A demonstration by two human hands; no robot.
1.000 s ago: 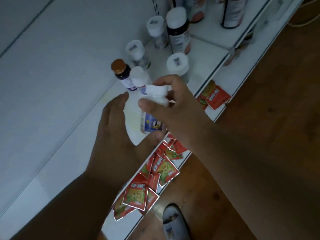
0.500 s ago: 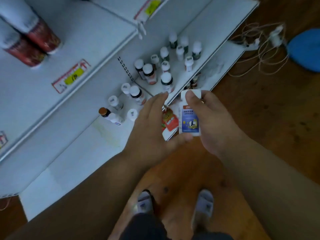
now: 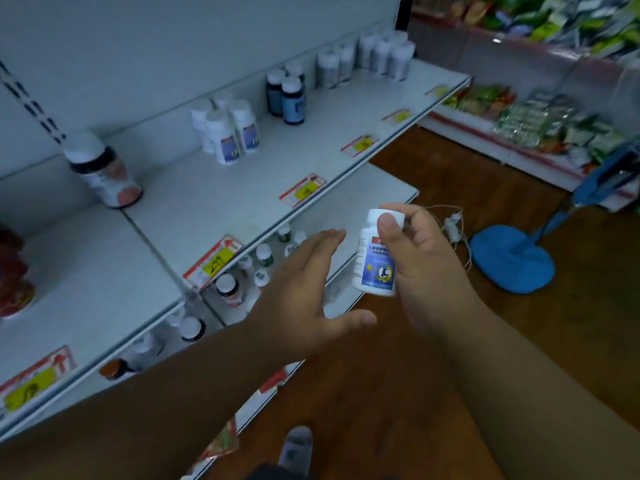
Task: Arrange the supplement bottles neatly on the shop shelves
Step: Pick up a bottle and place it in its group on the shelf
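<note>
White shop shelf (image 3: 242, 188) fills frame left | right hand (image 3: 420, 261) grips white bottle (image 3: 375, 258) at centre | left hand (image 3: 304, 289) beside it, fingers spread, holding nothing

A white supplement bottle (image 3: 376, 258) with a blue label and white cap stands upright in mid-air, in front of the shelves. On the upper shelf (image 3: 263, 188), three matching white bottles (image 3: 227, 133) cluster at the back; right of them stand dark blue bottles (image 3: 289, 97), farther right more white ones (image 3: 381, 57). A dark-banded jar (image 3: 102, 171) stands at left.
</note>
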